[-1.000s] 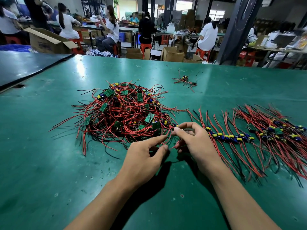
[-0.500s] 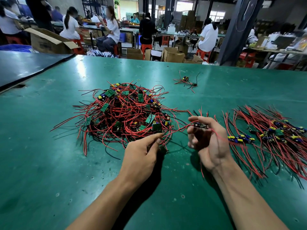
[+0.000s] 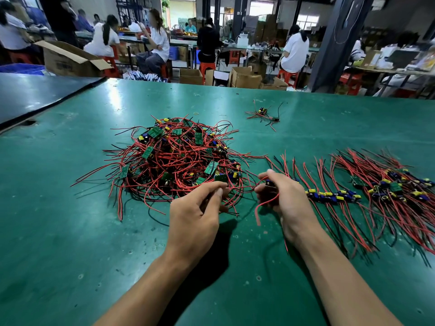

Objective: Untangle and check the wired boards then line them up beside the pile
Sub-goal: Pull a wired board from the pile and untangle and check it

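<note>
A tangled pile [image 3: 179,158] of small green boards with red and black wires lies on the green table [image 3: 70,231]. My right hand [image 3: 284,203] holds one wired board [image 3: 269,184] just right of the pile, its red wires curling down below my fingers. My left hand [image 3: 197,212] is at the pile's near edge and pinches red wires that run toward that board. To the right lies a row of lined-up boards [image 3: 334,196] with their wires spread out, and a denser group [image 3: 400,187] further right.
Two stray wired boards [image 3: 264,115] lie at the far middle of the table. A dark table [image 3: 30,95] adjoins on the left. Behind the far edge are cardboard boxes [image 3: 244,78], red stools and seated people.
My right hand has lifted a board out of the pile's edge and drawn it back toward me. My left hand has moved to the wires between the board and the pile.
</note>
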Demonstrator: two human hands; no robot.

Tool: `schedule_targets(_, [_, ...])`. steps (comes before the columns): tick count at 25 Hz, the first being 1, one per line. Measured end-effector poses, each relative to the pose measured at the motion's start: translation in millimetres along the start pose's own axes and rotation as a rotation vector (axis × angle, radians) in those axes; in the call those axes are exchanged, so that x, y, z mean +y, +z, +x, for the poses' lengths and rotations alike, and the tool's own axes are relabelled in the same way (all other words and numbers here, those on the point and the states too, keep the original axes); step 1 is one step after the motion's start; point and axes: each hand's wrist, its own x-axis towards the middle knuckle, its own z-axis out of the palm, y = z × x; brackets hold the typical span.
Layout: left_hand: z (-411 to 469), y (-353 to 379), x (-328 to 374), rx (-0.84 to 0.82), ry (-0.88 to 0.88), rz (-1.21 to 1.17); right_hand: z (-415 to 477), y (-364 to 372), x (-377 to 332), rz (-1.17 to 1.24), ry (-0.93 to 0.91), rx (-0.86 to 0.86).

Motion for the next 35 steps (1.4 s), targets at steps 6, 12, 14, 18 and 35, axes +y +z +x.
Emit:
schedule_targets(6, [-0.6,2.2,1.5,0.037,0.031,-0.02,-0.7,-1.9,7.8,-0.128,-0.015,0.031])
schedule_targets(12, [0.1,0.9,-4.6,0.007,-0.014,0.068,-5.0,-4.6,7.8,-0.719,-0.215,0.174])
schedule_targets(14, [2.6,-0.4,-5.0,0.031,-0.076,0.065,-4.5,-3.7,8.3,-0.739,-0.227,0.204])
schedule_targets(18, [7.5,-3.7,-7.0,0.086,-0.219,0.017,-1.7,-3.0,7.0,-0.585,-0.198,0.21])
schedule_targets(35, [12.5,-8.3,-12.3,0.214,-0.348,-0.118,-10.8,-2.7,-25.4,0.575,0.084,0.003])
